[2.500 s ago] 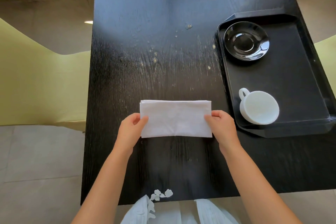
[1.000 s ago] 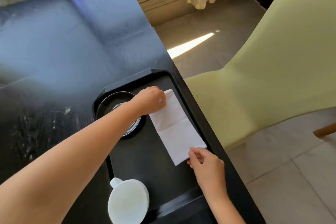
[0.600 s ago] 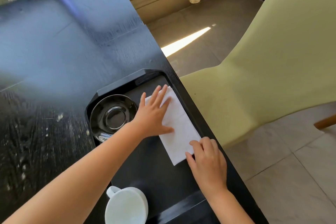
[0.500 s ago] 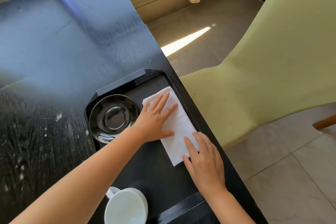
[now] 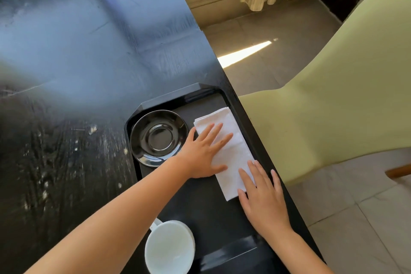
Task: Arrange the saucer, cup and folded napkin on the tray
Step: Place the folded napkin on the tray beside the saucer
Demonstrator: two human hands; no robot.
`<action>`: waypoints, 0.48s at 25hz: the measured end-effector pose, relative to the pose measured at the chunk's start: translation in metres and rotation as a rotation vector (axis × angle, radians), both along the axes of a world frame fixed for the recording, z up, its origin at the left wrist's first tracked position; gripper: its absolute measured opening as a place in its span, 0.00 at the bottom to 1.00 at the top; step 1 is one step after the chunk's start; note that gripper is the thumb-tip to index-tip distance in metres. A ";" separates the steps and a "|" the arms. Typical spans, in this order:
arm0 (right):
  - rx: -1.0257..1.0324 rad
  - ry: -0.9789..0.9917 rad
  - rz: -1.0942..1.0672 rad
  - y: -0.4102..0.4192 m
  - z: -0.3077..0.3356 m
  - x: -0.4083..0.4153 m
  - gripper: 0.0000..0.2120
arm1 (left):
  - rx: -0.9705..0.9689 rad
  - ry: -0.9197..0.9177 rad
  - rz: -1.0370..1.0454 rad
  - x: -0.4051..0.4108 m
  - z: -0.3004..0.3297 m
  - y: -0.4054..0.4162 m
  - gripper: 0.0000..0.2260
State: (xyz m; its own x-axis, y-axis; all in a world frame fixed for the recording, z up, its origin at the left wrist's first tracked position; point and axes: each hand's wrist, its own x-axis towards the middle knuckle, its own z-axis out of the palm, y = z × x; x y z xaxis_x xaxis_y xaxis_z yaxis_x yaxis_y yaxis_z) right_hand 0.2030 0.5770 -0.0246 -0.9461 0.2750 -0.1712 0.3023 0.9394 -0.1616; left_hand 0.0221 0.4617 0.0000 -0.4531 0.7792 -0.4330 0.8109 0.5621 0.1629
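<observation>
Saw left hand [image 5: 203,154] and right hand [image 5: 263,200] flat, fingers spread, on napkin [image 5: 232,155] at saucer's [image 5: 158,137] 3 o'clock; soft, light, best pinched by corners.

Bright daylight; bluish glare on the glossy desk [image 5: 93,35], a sunlit streak on the floor [image 5: 243,53], wide-angle edge distortion.

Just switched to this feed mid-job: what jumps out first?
Both hands lie flat on the white folded napkin at the right side of the black tray: the left hand on its middle, the right hand on its near end. Next to the napkin, the black saucer sits empty in the tray's far left corner. The white cup stands apart at the tray's near end.
</observation>
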 end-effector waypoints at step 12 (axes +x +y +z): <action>0.042 0.211 0.515 -0.052 -0.007 -0.105 0.28 | -0.127 0.074 0.478 0.026 0.003 -0.145 0.34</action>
State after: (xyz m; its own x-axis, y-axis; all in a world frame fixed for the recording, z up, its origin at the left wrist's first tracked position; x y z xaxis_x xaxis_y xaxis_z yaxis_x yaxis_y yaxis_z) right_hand 0.0978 0.5253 -0.0317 -0.9725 -0.2296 0.0380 -0.2326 0.9641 -0.1278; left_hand 0.0478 0.3169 0.0031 -0.7798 0.4204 -0.4640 0.4646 0.8853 0.0212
